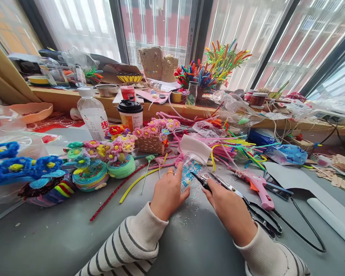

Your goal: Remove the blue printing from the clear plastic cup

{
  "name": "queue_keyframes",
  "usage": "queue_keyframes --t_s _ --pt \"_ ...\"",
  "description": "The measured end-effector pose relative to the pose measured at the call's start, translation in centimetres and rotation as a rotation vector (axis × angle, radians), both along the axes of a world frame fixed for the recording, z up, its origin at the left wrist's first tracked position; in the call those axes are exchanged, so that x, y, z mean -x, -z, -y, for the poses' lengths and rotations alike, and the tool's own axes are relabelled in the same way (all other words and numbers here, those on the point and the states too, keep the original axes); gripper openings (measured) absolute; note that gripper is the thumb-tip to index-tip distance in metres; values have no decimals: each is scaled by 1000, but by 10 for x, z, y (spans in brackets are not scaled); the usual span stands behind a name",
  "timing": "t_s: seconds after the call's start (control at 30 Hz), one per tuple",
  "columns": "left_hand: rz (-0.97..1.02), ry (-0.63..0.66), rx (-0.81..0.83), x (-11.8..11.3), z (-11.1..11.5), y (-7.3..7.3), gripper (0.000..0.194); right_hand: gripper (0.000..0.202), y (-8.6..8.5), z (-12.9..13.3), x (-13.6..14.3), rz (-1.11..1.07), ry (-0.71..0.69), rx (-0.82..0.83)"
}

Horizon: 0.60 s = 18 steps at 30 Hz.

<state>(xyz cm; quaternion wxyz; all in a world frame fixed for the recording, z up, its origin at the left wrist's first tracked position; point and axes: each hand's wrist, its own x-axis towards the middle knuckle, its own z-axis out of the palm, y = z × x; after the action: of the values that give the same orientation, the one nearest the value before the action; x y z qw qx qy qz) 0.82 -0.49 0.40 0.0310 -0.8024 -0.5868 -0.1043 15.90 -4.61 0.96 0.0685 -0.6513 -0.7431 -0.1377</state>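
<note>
My left hand [168, 191] is closed around the side of a clear plastic cup [194, 168] with blue lettering, which lies tilted in front of me. My right hand [228, 207] grips a small black cutting tool, apparently pliers [202, 181], whose tips point left against the cup's lower edge. The fingers partly hide its handles. Beneath the right hand and to its right lies a pair of large scissors [264, 218] with black handles. Small glittery bits [193, 205] are scattered on the grey table [186, 245] between my hands.
A pink glue gun [257, 184] with a black cord lies at right. Pipe-cleaner flower pots [120, 166] stand at left, near a water bottle [92, 115] and a lidded paper cup [130, 117]. Loose pipe cleaners [232, 147] are heaped behind. White sheets [313, 191] lie far right.
</note>
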Motion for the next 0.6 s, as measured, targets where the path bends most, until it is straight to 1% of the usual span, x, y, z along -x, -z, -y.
queue_keyframes --t_s 0.23,0.6 --pt "-5 -8 20 0 0 -3 65 18 6 1 1 -10 -5 -47" --pt "7 -1 16 1 1 -3 65 17 6 2 3 -24 -2 -41"
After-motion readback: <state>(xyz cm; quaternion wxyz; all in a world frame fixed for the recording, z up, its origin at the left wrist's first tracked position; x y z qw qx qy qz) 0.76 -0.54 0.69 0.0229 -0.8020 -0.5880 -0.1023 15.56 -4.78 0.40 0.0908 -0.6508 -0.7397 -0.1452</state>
